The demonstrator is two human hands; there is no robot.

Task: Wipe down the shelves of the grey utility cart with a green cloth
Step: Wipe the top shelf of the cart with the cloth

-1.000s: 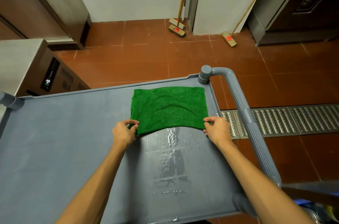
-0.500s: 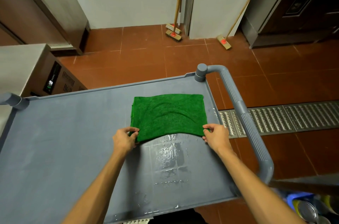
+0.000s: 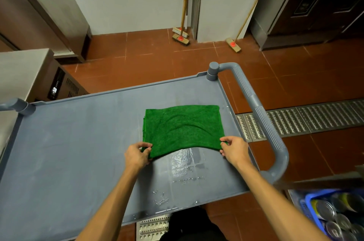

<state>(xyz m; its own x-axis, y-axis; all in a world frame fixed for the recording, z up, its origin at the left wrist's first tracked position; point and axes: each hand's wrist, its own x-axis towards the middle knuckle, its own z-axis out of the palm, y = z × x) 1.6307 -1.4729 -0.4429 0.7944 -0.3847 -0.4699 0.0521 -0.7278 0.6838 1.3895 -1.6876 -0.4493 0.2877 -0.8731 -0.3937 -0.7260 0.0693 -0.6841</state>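
Green fabric in a two-handed pinch: the left hand point(image 3: 137, 155) nips the near left corner of the green cloth point(image 3: 183, 128) between thumb and curled fingers, and the right hand point(image 3: 234, 151) does the same at the near right corner. Both bare forearms reach in from the bottom edge. The cloth lies folded and spread flat, softly wrinkled, on the right half of the top shelf point(image 3: 78, 132) of the grey utility cart point(image 3: 213, 73), its right edge near the shelf's raised rim and its near edge bowed between the hands. Just in front of that edge a wet patch point(image 3: 185, 163) shines on the grey plastic, with beads of water trailing toward the person. A ribbed push handle point(image 3: 262, 122) loops off the cart's right end. Beyond, on red floor tiles point(image 3: 157, 59), a metal drain grate point(image 3: 307, 118) runs to the right and two brooms point(image 3: 180, 35) lean against the white wall. A steel unit with a lit display point(image 3: 54, 90) stands at left, and a blue crate of cans point(image 3: 310, 200) sits at lower right.
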